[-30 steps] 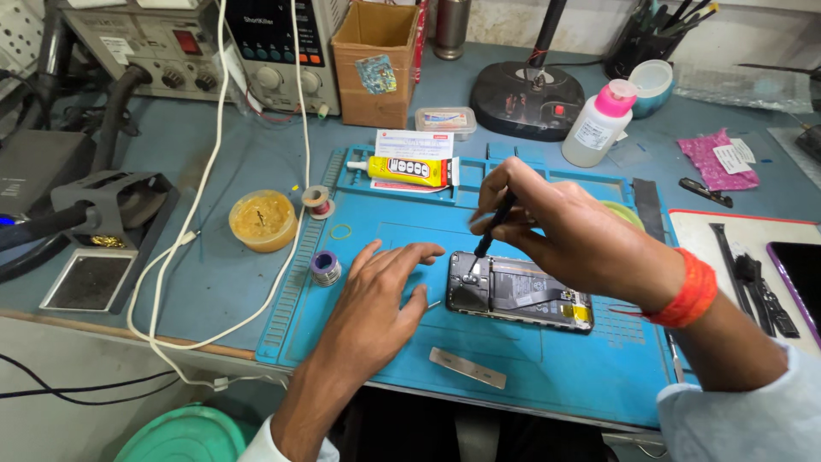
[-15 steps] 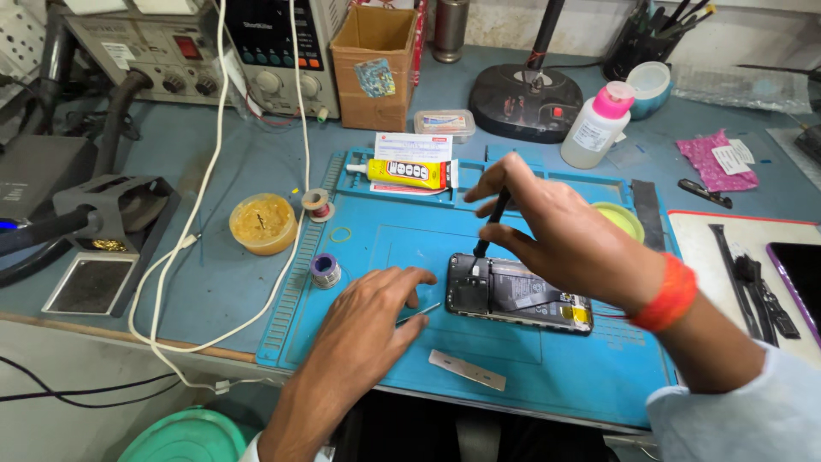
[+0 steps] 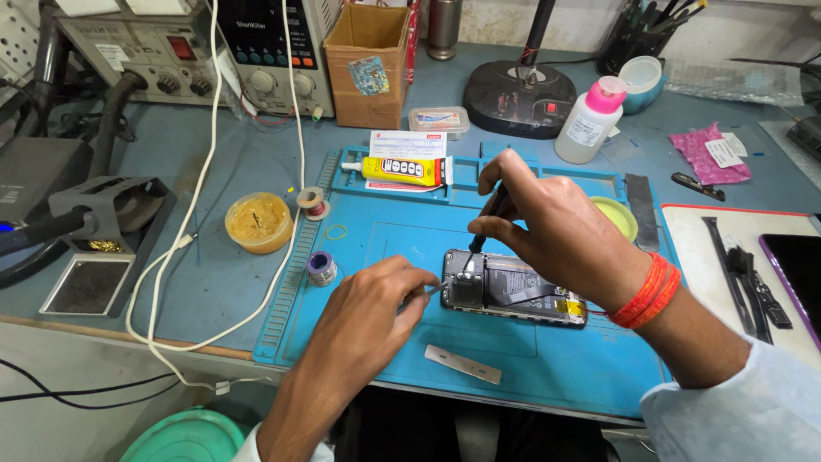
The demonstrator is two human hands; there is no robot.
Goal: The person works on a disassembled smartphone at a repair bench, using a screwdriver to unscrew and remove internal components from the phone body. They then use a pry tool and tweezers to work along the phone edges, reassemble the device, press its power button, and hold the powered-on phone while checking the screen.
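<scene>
Two hands meet over an opened phone (image 3: 517, 291) lying back-up near the middle of a blue mat (image 3: 385, 235) on a cluttered tabletop (image 3: 214, 291). The right hand (image 3: 556, 227) pinches a slim dark tool (image 3: 489, 221) upright like a pen, its tip set on the phone's left end, where the small parts sit; the steep angle seems chosen to bear straight down on one spot. The left hand (image 3: 376, 312) comes in from the near side, its grip narrowed on what looks like a thin metal tool, mostly hidden by the fingers, its point at the same end of the phone. The phone lies flat and lengthwise across the mat, probably so that both hands can rest beside it.

Within reach on the mat are a small solder spool (image 3: 321, 267), left of the phone, a grey strip (image 3: 463, 364) near the front edge, and a yellow glue tube (image 3: 402, 171) parked in the far tray. A tub of yellow paste (image 3: 256, 221) stands just off the mat to the left, and a white bottle (image 3: 587, 124) with a pink cap stands well beyond it, far right.
</scene>
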